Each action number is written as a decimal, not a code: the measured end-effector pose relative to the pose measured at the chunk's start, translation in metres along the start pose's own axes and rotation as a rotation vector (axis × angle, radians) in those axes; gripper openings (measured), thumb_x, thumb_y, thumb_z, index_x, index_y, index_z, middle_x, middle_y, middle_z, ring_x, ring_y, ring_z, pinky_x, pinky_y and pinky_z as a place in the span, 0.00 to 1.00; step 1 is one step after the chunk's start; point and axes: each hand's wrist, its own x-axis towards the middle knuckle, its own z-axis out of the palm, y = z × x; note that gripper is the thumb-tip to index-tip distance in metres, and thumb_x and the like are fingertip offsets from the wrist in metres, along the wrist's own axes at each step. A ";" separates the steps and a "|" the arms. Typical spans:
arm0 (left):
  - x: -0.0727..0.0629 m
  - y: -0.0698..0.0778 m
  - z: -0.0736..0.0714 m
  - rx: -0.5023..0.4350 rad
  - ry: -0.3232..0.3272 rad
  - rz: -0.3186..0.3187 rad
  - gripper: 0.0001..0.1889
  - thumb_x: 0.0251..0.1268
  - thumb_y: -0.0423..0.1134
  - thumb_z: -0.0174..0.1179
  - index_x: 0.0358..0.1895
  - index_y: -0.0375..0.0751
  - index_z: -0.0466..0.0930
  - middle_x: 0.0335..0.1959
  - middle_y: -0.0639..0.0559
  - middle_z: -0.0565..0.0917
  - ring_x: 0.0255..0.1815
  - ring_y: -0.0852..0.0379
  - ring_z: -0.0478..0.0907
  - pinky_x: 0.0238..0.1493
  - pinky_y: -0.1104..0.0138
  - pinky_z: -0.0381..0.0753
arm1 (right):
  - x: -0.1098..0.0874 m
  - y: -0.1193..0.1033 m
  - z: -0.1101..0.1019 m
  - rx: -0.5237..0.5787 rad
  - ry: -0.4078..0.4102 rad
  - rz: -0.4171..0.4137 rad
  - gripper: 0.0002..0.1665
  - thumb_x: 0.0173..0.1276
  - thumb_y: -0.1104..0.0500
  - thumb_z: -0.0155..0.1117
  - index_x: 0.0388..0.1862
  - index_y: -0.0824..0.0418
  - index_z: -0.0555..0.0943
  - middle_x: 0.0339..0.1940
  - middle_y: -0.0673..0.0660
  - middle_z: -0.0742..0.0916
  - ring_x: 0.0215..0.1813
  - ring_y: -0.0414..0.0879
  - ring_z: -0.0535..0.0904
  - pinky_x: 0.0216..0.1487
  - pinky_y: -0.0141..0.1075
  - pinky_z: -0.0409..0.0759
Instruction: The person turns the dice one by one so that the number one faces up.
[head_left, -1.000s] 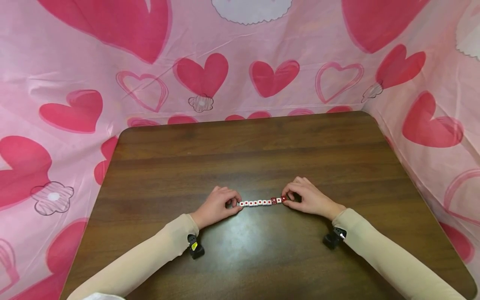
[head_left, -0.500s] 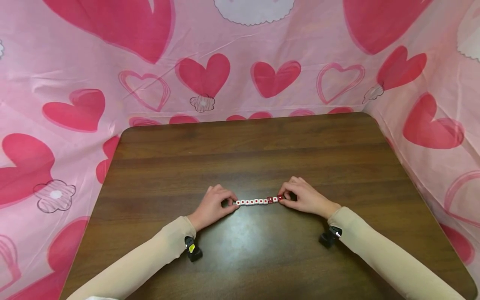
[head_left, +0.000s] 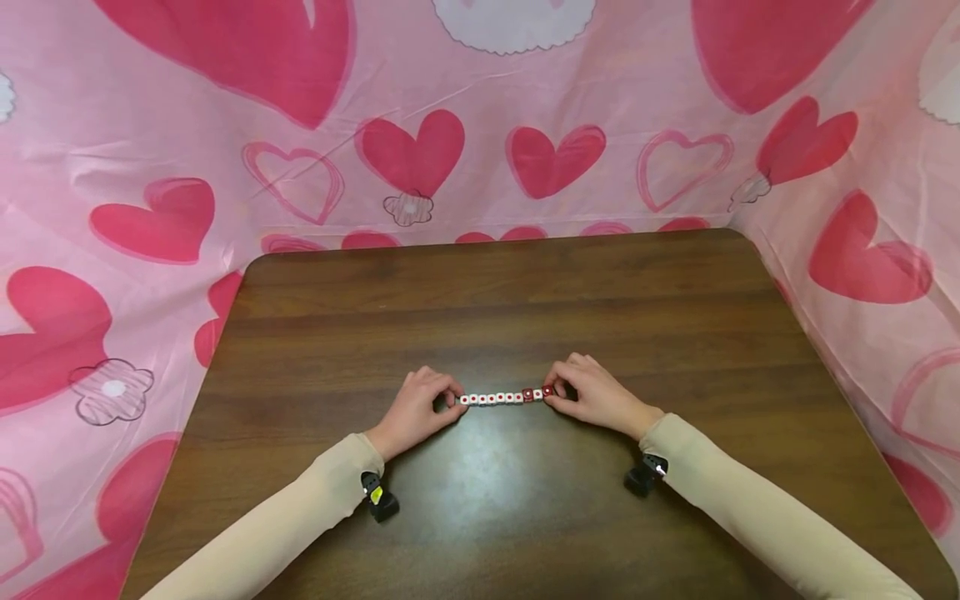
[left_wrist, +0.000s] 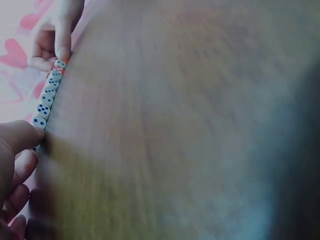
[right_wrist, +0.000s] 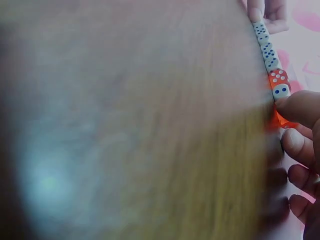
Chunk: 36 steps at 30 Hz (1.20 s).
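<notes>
A straight row of small dice [head_left: 491, 399] spans the gap between both hands over the middle of the table. Most are white with a single red pip facing up; a red die [head_left: 528, 395] sits near the right end, and another red one is at the tip. My left hand [head_left: 415, 411] pinches the white end die between thumb and index finger. At the opposite end, my right hand [head_left: 597, 398] pinches the red end die the same way. Blue pips mark the near sides of the white dice [left_wrist: 43, 110] in the left wrist view. The right wrist view shows a red five-pip face [right_wrist: 278, 76].
The brown wooden table [head_left: 480, 308] has rounded corners and reflects light at its centre. Pink cloth with hearts [head_left: 555, 162] hangs behind it and along both sides. Black devices [head_left: 381, 500] are strapped at both wrists, over beige sleeves.
Both hands have shifted left together and slightly away from the body, carrying the row of dice between them. The pinch at each end and the order of the dice stay the same.
</notes>
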 end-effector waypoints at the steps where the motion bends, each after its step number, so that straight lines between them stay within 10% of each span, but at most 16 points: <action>1: 0.000 0.000 0.000 0.002 -0.004 -0.003 0.08 0.65 0.42 0.74 0.38 0.51 0.83 0.29 0.65 0.77 0.39 0.59 0.70 0.52 0.55 0.66 | 0.001 -0.001 0.000 0.001 -0.001 0.004 0.11 0.67 0.55 0.76 0.40 0.49 0.81 0.27 0.38 0.74 0.37 0.39 0.67 0.47 0.40 0.65; 36: -0.004 -0.007 -0.011 -0.020 -0.063 -0.017 0.08 0.67 0.43 0.72 0.43 0.51 0.82 0.31 0.63 0.76 0.39 0.59 0.67 0.51 0.57 0.64 | 0.003 0.004 0.001 0.047 0.025 -0.042 0.12 0.64 0.56 0.79 0.42 0.50 0.83 0.30 0.41 0.76 0.37 0.39 0.67 0.46 0.40 0.65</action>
